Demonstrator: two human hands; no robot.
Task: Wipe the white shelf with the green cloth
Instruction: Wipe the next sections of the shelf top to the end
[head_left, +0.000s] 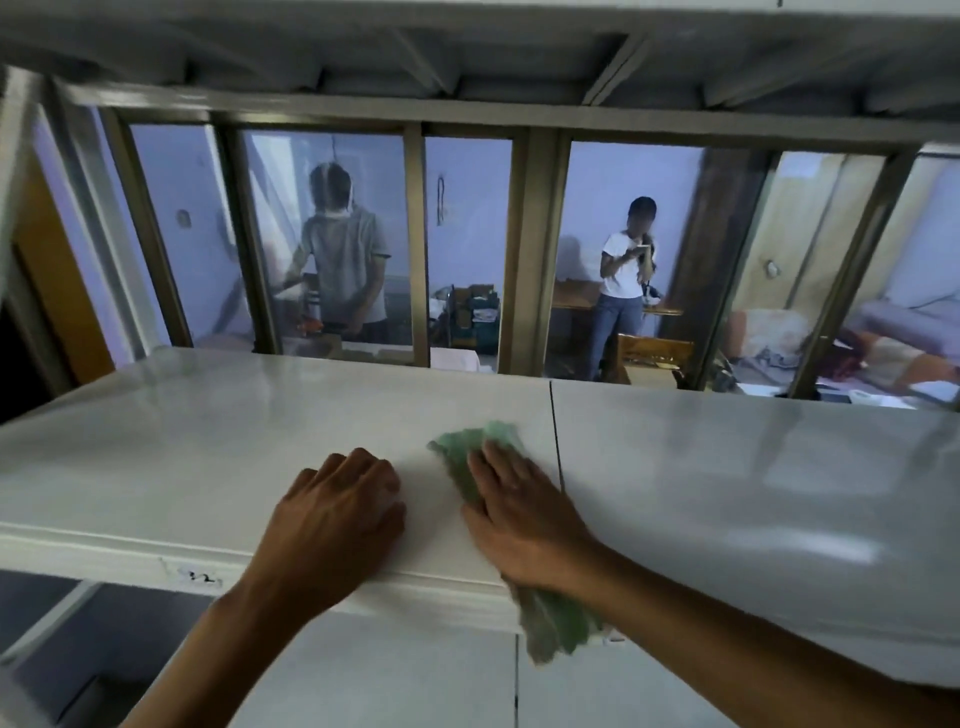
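The white shelf (182, 447) spreads across the middle of the head view, its glossy top split by a dark seam right of centre. A green cloth (462, 452) lies on it just left of that seam, and one end hangs over the front edge. My right hand (519, 514) lies flat on the cloth, fingers stretched forward and pressing it down. My left hand (337, 514) rests beside it on the bare shelf top, fingers curled over the surface, holding nothing.
Behind the shelf runs a row of glass panes in brown frames (524, 249). Through them I see two people (623, 280) standing in a room with furniture. A ceiling or upper shelf (467, 47) hangs close overhead. Below the front edge are white cabinet panels.
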